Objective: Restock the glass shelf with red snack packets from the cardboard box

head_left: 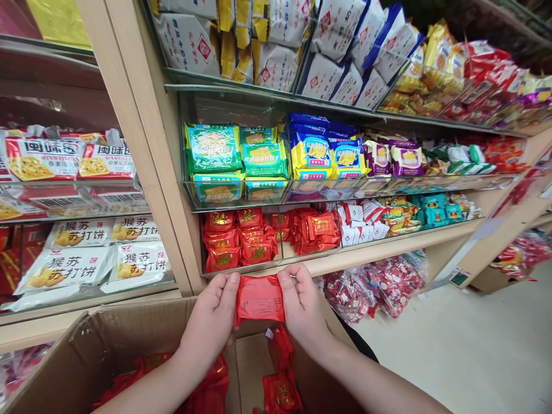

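Note:
A small red snack packet [260, 299] is stretched between my two hands, its printed side facing me. My left hand [217, 302] pinches its left end, and my right hand [303, 299] pinches the right end. Both hands are above an open cardboard box [142, 322]. Inside the box, more red packets [282, 394] with gold print lie on the right, and a larger heap is partly hidden under my left forearm. Just beyond my hands, the lowest shelf bin holds similar red packets [222, 259] in stacked rows.
Glass-fronted shelves hold green biscuit packs [213, 148], blue-and-yellow packs [311, 150] and white bags [190, 46] higher up. White packs [64, 267] fill the left shelf. Clear bags of red items [388, 284] rest on the floor at right. A wooden upright [149, 144] divides the shelves.

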The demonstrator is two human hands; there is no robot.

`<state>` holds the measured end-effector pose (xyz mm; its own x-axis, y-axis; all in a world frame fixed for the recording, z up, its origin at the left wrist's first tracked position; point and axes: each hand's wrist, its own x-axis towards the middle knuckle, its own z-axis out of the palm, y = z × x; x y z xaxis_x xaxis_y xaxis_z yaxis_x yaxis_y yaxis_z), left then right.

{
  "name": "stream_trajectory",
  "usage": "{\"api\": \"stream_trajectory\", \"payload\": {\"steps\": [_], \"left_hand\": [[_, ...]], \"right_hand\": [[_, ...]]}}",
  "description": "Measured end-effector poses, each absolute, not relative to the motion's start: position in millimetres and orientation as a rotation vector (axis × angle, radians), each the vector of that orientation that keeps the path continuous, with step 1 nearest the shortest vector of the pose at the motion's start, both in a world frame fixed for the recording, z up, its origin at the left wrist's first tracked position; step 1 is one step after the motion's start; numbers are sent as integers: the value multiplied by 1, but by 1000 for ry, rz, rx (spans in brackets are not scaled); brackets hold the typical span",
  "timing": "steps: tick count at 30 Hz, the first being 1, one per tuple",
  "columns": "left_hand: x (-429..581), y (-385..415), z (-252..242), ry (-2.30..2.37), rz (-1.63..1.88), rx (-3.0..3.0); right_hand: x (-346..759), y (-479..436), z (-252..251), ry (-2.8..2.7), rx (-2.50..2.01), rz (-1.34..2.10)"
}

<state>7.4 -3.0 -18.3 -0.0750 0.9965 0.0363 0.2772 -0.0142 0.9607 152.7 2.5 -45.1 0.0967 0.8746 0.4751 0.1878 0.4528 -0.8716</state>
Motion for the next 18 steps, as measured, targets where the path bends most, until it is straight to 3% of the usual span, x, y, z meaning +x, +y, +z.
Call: {"api": "stream_trajectory", "payload": {"steps": [7, 10, 13, 18], "left_hand": [[-5, -16, -11, 1031, 497, 659], [-5, -18, -14, 988, 575, 642], [-4, -18, -14, 960, 843, 735], [4, -16, -9, 949, 1018, 922]], "right_hand": [[175, -3, -34, -2182, -530, -403], [177, -12, -35, -2328, -367, -590], [181, -22, -36, -2333, -523, -273], [174, -22, -39, -1647, -977, 875]]}}
